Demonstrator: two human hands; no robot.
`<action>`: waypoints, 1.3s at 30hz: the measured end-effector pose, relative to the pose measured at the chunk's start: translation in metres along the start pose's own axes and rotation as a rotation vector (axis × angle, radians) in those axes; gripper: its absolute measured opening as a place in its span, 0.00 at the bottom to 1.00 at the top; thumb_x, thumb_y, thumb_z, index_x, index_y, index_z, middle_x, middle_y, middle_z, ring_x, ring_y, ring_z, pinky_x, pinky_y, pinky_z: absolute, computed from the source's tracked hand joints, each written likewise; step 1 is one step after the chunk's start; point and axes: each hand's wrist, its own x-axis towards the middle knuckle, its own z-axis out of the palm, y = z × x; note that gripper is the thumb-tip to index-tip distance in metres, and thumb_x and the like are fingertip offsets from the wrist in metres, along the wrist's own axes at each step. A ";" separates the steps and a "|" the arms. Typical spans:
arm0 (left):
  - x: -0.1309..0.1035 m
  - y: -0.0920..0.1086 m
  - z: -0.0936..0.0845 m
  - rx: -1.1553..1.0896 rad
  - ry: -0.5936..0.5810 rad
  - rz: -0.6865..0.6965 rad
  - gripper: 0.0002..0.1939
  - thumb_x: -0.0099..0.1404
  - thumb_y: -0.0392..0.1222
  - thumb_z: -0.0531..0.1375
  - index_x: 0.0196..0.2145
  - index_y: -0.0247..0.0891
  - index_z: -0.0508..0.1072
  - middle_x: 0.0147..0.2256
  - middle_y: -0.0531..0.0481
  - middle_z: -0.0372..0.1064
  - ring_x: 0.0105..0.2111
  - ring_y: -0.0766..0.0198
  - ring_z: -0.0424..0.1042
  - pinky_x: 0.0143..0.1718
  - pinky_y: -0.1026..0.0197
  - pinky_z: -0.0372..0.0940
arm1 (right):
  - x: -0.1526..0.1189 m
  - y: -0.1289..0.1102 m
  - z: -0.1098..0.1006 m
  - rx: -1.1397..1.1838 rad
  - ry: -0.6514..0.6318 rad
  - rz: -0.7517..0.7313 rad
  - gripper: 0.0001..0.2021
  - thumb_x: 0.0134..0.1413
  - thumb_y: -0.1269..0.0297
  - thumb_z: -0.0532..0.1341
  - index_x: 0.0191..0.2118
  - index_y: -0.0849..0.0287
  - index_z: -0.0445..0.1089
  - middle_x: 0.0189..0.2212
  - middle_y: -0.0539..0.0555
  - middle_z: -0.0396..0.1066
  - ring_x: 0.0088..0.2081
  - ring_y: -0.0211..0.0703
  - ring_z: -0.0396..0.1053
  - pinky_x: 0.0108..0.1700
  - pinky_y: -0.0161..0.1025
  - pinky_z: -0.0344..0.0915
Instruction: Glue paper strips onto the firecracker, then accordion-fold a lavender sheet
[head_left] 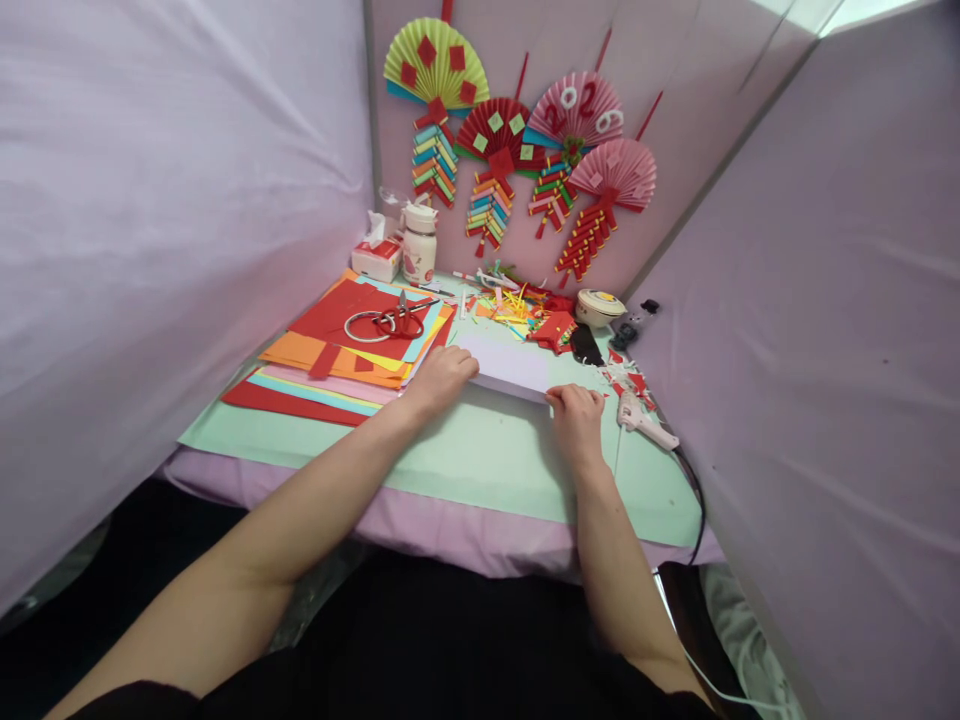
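A pale lilac sheet of paper [514,366] lies on the mint-green mat, its near edge turned up in a narrow strip. My left hand [445,378] is closed on the left end of that edge, fingers pinched together. At the right end, my right hand [576,412] pinches the same edge between thumb and fingers. Left of the paper is a stack of coloured paper [322,312] in red, orange, yellow and blue. On the stack rest red-handled scissors [400,318] and a white ring [360,326].
A white glue gun [645,422] with a dark cord lies at the right. Paper scraps [514,305], a lidded bowl [599,306], a white bottle [419,245] and a tissue box [377,258] stand along the back. Paper fan decorations [499,135] hang on the back wall; fabric walls flank the table.
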 end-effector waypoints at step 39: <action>-0.002 -0.009 -0.003 -0.083 0.103 -0.183 0.10 0.67 0.35 0.53 0.35 0.37 0.75 0.35 0.44 0.74 0.40 0.55 0.70 0.42 0.54 0.60 | -0.002 0.027 -0.001 0.015 0.228 0.046 0.11 0.63 0.63 0.54 0.31 0.57 0.70 0.29 0.52 0.72 0.36 0.44 0.65 0.47 0.42 0.50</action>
